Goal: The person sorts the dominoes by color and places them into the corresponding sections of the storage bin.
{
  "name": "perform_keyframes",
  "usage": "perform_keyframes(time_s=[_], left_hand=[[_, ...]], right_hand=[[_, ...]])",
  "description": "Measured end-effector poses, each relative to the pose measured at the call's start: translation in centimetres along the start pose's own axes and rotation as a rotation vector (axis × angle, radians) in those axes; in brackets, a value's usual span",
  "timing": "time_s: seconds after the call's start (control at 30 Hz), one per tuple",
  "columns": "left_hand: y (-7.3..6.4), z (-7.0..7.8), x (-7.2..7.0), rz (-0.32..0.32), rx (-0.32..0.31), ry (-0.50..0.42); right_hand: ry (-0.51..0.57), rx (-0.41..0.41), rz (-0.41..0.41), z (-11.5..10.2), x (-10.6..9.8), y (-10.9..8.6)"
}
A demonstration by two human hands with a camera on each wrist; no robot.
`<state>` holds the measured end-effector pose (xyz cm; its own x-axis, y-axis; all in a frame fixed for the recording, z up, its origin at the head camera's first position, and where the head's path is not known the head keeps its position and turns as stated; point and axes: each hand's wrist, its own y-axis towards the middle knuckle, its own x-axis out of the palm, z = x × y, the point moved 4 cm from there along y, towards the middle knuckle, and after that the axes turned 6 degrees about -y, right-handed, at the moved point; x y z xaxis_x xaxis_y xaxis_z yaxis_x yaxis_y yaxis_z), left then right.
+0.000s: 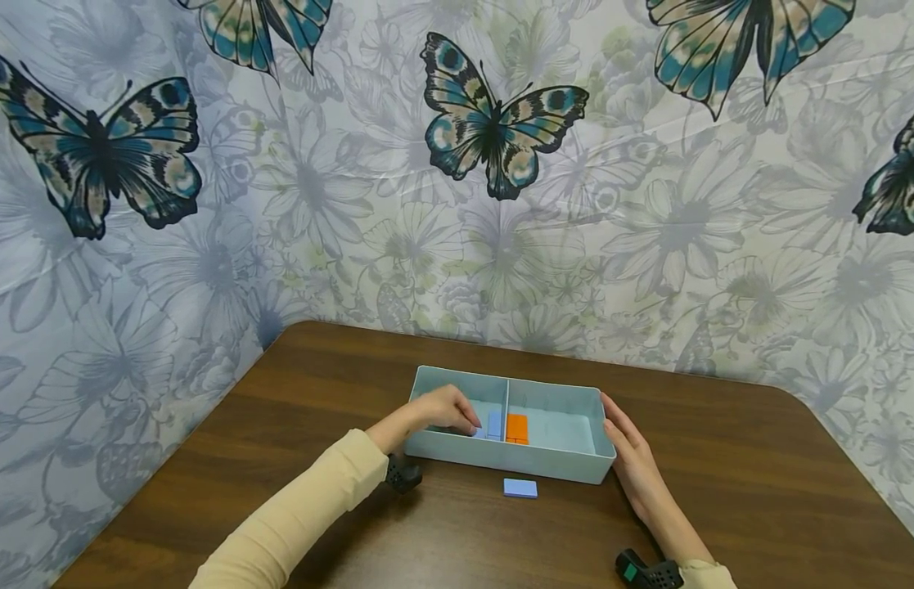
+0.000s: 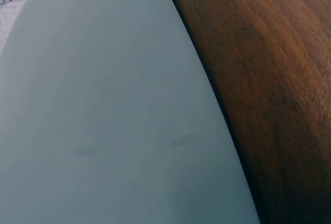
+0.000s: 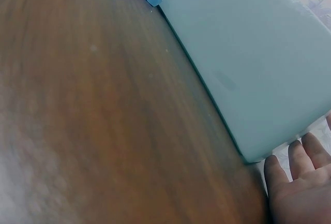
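A pale blue-green box (image 1: 501,465) with two compartments stands on the table. My left hand (image 1: 445,406) reaches over its front wall into the left compartment, fingers bent down, pinching a small blue block (image 1: 479,433) near the floor. Another blue block (image 1: 494,423) lies beside it, close to the divider (image 1: 507,401). Orange blocks (image 1: 517,429) sit just right of that divider. Against the box's right end rests my right hand (image 1: 637,462), its fingers extended along the wall; the right wrist view shows these fingertips (image 3: 300,157) at the box's edge. The left wrist view holds only the box wall (image 2: 114,100) and wood.
A loose blue block (image 1: 520,488) lies on the brown wooden table (image 1: 427,540) just in front of the box. Behind the table's far edge hangs a cloth (image 1: 353,204) printed with flowers and butterflies. Dark wrist devices (image 1: 402,474) sit on both wrists.
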<state>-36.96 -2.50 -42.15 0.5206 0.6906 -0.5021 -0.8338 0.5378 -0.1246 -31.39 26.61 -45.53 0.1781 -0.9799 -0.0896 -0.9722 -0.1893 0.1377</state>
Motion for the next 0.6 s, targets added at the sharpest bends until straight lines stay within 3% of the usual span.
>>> perform_keyframes(time_s=[0.2,0.43,0.6], left_hand=[[-0.06,0.09,0.21,-0.031,0.019,0.026],[-0.28,0.07,0.17,-0.026,0.0,0.032],[-0.28,0.08,0.13,-0.059,-0.017,0.041]], right_hand=[[0.001,0.001,0.005,0.16,-0.12,0.04],[0.001,0.016,0.012,0.24,-0.06,0.09],[0.0,0.02,0.017,0.27,-0.08,0.2]])
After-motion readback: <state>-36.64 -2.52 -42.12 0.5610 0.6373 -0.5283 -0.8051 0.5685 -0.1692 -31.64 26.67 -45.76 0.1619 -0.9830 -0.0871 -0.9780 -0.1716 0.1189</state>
